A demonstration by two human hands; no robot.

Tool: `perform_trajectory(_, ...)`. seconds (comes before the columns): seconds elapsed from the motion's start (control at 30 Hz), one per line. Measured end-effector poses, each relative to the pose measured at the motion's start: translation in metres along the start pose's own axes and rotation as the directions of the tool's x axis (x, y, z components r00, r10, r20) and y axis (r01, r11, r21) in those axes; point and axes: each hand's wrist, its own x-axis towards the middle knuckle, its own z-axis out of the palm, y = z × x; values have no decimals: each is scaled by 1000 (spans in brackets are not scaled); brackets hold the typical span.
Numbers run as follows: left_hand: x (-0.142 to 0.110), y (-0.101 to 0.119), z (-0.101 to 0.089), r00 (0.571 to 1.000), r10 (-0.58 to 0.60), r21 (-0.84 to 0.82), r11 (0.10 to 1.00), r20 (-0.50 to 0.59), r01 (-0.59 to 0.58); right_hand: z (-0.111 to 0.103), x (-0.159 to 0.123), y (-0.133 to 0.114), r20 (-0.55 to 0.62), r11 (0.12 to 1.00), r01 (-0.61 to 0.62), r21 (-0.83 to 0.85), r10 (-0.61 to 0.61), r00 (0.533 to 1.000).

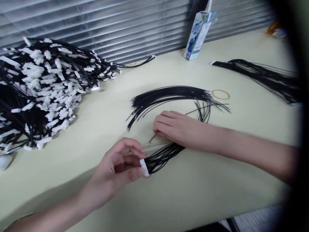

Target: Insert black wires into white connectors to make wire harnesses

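Observation:
Between the thumb and fingers of my left hand (123, 167) is a white plug connector (145, 167). Many black wires (164, 156) run from that connector rightward, passing under my right hand (177, 127). My right hand has its fingers curled together around a single black wire (151, 139), whose bare metal tip points toward the connector. Behind the right hand lies a loose bundle of cut black wires (169, 95) with metal-tipped ends. The loose ends of the connector's wires (204, 112) show beyond my right wrist.
A large heap of black cables with white connectors (55, 87) fills the left side. A drink carton (199, 35) stands by the window blinds (132, 25). An orange rubber band (220, 94) and another wired harness (260, 75) lie at the right on the pale table (207, 183).

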Motion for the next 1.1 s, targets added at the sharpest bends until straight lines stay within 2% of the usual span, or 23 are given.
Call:
perform_trajectory(0.07, 0, 0, 0, 1000, -3, -4, 1000, 0, 3, 1, 0, -2, -56, 999, -49, 17, 50, 997)
perform_trajectory(0.17, 0, 2, 1, 1000, 2, -27, 1000, -14, -2, -3, -3, -10, -172, 968, -156, 198, 191, 966)
perform_trajectory(0.23, 0, 3, 2, 999, 28, -56, 998, -28, -30, -9, -6, -19, -243, 931, -168, 323, 253, 936)
perform_trajectory(0.3, 1, 4, 3, 998, 48, -82, 995, -48, -52, -16, -9, -29, -306, 930, -97, 356, 214, 928)
perform_trajectory(0.43, 2, 5, 4, 995, 56, -121, 990, -83, -66, -22, -10, -42, -363, 954, 134, 267, -29, 931)
perform_trajectory(0.5, 3, 5, 5, 995, 64, -133, 988, -77, -74, -21, -8, -44, -378, 960, 163, 226, -68, 923)
perform_trajectory(0.67, 2, 4, 4, 995, 69, -151, 985, -68, -79, -18, -6, -42, -409, 952, 129, 279, -4, 913)
perform_trajectory(0.87, 2, 3, 3, 996, 61, -155, 985, -71, -72, -22, -3, -42, -383, 921, 116, 373, 39, 923)
perform_trajectory(1.1, 2, 4, 3, 996, 56, -143, 988, -67, -65, -21, -4, -42, -364, 935, 101, 339, 32, 931)
